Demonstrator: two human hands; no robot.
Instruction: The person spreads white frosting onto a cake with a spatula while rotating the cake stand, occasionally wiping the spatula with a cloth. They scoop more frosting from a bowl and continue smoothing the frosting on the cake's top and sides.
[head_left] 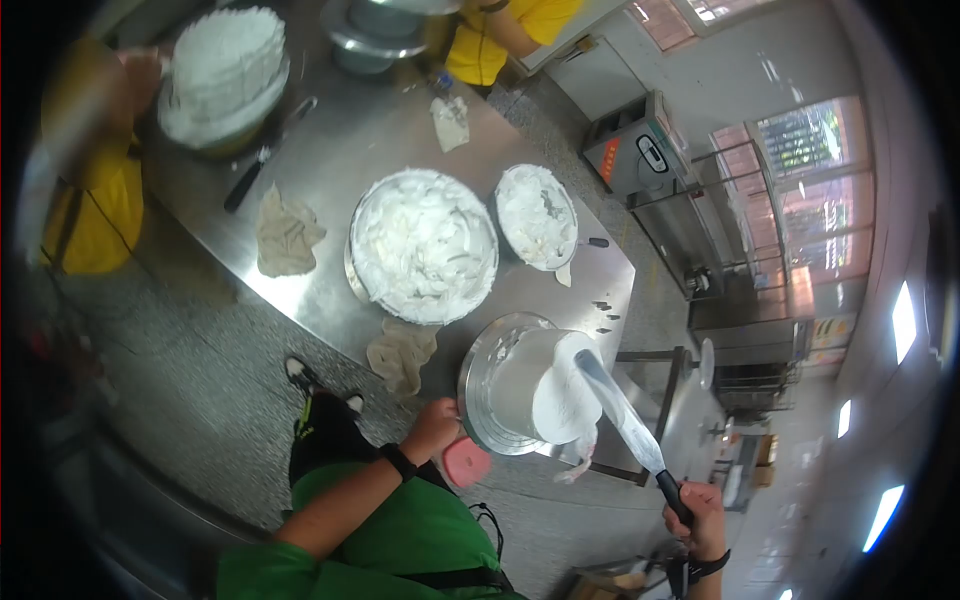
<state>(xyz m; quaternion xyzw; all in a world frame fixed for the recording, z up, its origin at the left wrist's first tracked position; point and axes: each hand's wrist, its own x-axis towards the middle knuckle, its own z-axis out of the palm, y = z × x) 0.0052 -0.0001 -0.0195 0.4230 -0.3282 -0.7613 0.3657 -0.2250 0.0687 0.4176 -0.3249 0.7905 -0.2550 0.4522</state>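
Observation:
A tall cake (530, 385) coated in smooth white cream stands on a round metal turntable (478, 375) near the table's edge. My left hand (434, 427) is closed at the turntable's rim, fingers curled against it. In my right hand (700, 512) is a palette knife (625, 415), gripped by its black handle. Its long blade reaches over the cake, its tip at the cream along the top. Cream hangs in a lump (578, 462) off the cake's lower side. Beside the turntable sits a large bowl (357, 272) heaped with white cream.
A second bowl of cream (537, 217) and several piping tips (603, 312) lie on the steel table (370, 135). Cloths (288, 232) and another palette knife (262, 165) are nearby. A pink scraper-like piece (466, 462) shows below my left hand. Co-workers in yellow (105, 220) stand around the table.

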